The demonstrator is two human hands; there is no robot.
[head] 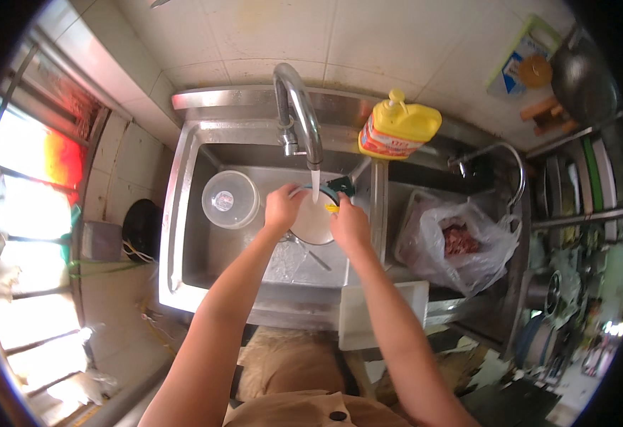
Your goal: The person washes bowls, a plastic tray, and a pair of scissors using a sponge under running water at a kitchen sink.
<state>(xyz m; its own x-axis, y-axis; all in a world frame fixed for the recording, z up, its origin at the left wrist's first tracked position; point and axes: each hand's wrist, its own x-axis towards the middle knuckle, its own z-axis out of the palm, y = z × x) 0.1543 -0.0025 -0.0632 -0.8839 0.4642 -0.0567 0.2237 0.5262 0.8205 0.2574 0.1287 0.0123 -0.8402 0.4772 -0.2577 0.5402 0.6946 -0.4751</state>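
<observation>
Both hands are over the left sink basin [226,264], under a curved metal faucet [309,123] with water running. My left hand [283,207] grips the left rim of a round, pale-bottomed dish [314,221]. At its right rim, my right hand [350,219] holds it, with a small yellow thing [332,208] by the fingers; I cannot tell what that is. Water falls into the dish. A dark green scouring pad [342,185] lies just behind the right hand. Left of the dish stands a round translucent plastic tub [229,200]. A thin metal utensil [318,260] lies on the basin floor.
A yellow pump bottle [401,128] stands behind the divider. The right basin holds a plastic bag [466,267] with raw meat [460,239] under a smaller faucet [519,165]. A white board [354,320] lies across the front edge, beneath my right forearm.
</observation>
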